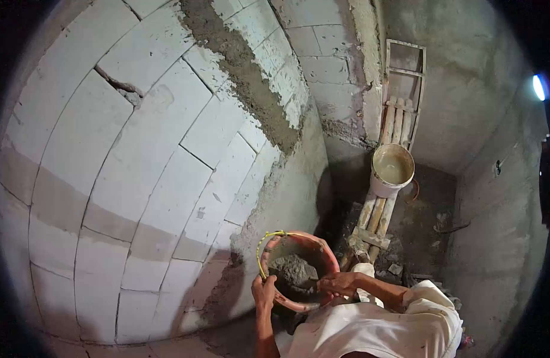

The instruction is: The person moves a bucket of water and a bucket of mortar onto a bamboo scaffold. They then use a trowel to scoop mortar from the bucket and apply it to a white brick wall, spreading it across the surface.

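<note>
An orange-red bucket (330,255) with grey mortar (294,271) in it is in front of my body, near the block wall. A yellow rope handle (260,250) runs along its left rim. My left hand (263,292) is closed at the left rim, where the rope handle meets it. At the right side of the bucket is my right hand (337,284), its fingers wrapped round something that reaches to the mortar; the thing is too hidden to name.
A white bucket (387,186) of greyish liquid stands on a plank of wooden poles (379,218). Behind it a metal frame (406,72) leans at the wall. The block wall (161,113), partly covered with mortar, rises at the left. Rubble (395,269) lies right of the poles.
</note>
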Demonstrator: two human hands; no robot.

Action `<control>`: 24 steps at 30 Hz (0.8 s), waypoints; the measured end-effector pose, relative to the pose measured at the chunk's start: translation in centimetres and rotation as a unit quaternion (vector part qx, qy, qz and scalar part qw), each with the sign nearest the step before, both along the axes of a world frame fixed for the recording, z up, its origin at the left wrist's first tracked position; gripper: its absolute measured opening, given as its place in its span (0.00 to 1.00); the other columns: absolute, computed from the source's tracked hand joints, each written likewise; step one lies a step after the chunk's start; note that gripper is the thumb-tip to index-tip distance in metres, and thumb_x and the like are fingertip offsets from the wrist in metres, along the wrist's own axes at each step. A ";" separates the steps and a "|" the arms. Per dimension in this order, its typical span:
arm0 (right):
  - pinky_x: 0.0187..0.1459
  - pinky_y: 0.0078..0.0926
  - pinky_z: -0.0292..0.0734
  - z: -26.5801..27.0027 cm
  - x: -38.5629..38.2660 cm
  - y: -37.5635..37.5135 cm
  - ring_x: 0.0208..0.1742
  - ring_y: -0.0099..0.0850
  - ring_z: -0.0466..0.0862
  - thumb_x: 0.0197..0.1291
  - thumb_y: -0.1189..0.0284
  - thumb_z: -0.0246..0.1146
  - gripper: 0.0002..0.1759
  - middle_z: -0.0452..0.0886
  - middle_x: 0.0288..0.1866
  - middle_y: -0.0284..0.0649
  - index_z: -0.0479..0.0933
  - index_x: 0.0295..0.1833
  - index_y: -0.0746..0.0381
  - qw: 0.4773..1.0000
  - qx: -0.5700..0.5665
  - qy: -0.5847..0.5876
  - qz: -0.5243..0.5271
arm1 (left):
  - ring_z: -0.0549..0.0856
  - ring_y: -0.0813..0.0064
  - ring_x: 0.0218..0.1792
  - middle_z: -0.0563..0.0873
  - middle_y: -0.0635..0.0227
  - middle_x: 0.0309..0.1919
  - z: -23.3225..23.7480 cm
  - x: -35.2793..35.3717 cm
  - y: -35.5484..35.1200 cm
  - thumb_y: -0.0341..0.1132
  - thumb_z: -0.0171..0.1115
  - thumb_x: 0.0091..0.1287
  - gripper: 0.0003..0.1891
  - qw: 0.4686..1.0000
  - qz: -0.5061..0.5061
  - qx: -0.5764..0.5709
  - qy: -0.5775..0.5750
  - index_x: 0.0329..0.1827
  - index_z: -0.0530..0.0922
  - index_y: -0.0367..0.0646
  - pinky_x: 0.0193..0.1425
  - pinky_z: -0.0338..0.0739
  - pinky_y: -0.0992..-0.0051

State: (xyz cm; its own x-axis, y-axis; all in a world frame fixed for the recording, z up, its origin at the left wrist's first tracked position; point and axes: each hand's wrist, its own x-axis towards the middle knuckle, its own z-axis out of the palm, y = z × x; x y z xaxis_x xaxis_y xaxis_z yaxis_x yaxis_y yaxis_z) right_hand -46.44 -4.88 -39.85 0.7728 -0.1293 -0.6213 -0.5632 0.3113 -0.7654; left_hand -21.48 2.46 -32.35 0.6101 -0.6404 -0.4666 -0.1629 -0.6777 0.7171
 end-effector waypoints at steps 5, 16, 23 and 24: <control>0.22 0.20 0.74 0.1 -0.6 -0.5 0.20 0.22 0.75 0.70 0.48 0.50 0.29 0.74 0.30 0.35 0.70 0.61 0.62 0.960 0.188 -0.119 -0.173 | 0.73 0.75 0.21 0.69 0.72 0.22 -1.1 0.0 -0.9 0.31 0.61 0.62 0.07 0.986 0.144 -0.033 0.074 0.38 0.73 0.39 0.32 0.70 0.63; 0.26 0.23 0.71 18.6 -1.5 -18.6 0.26 0.19 0.73 0.71 0.55 0.56 0.23 0.71 0.33 0.32 0.64 0.56 0.63 0.641 -0.273 -0.298 -0.652 | 0.76 0.72 0.32 0.75 0.66 0.29 -2.6 1.7 -2.6 0.31 0.62 0.61 0.11 0.969 0.240 -0.057 0.012 0.43 0.76 0.35 0.40 0.70 0.64; 0.32 0.37 0.73 18.4 10.5 -39.6 0.28 0.40 0.76 0.68 0.63 0.58 0.17 0.74 0.32 0.46 0.64 0.51 0.63 0.361 -0.556 -0.103 -0.741 | 0.73 0.70 0.31 0.73 0.64 0.30 0.5 0.8 -2.7 0.31 0.63 0.58 0.14 0.952 0.305 0.009 0.028 0.45 0.76 0.36 0.40 0.67 0.66; 0.33 0.40 0.75 17.5 14.7 -42.2 0.30 0.45 0.78 0.68 0.63 0.56 0.16 0.76 0.33 0.48 0.65 0.51 0.63 0.400 -0.539 -0.087 -0.737 | 0.73 0.70 0.31 0.73 0.64 0.30 0.2 0.9 -2.9 0.31 0.63 0.58 0.14 0.948 0.317 0.016 0.018 0.45 0.76 0.36 0.39 0.67 0.67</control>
State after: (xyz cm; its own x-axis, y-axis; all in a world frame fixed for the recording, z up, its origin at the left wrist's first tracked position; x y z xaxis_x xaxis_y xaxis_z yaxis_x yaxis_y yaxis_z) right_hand -31.78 -47.12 -22.31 -0.6157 -0.6437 0.4544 -0.2852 -0.3555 -0.8901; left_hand -20.54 -0.44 -32.11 0.8510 -0.1351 -0.5075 0.3088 -0.6530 0.6916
